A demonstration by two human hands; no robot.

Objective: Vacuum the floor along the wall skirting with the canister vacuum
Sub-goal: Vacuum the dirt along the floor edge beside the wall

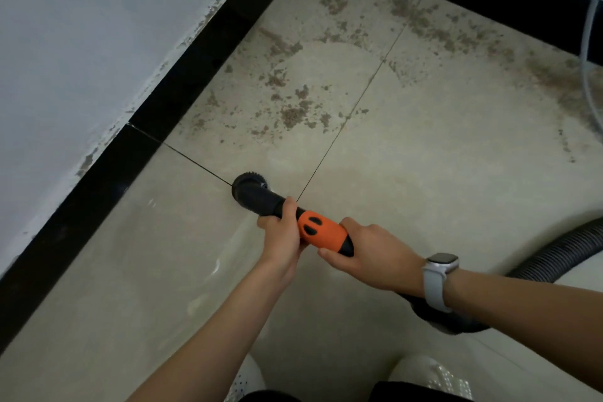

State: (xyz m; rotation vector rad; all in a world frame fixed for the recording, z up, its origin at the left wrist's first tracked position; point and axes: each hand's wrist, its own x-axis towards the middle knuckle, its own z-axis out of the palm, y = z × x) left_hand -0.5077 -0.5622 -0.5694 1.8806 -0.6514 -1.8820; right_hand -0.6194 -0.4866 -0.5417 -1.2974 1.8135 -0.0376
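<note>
While both my hands clasp the vacuum wand, left hand [282, 232] around the black tube, right hand [368, 254] behind the orange collar [321, 232], its round brush nozzle [249, 184] sits on the floor near the black skirting [182, 85]; next, I judge, it must push toward the dirt patch [293, 108] beyond the nozzle.

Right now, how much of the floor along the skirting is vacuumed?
Done: tiles near the person look clean. In hand: left hand and right hand grip the nozzle, brush on the floor. Left: brown dirt ahead and toward the corner by the black skirting.
</note>
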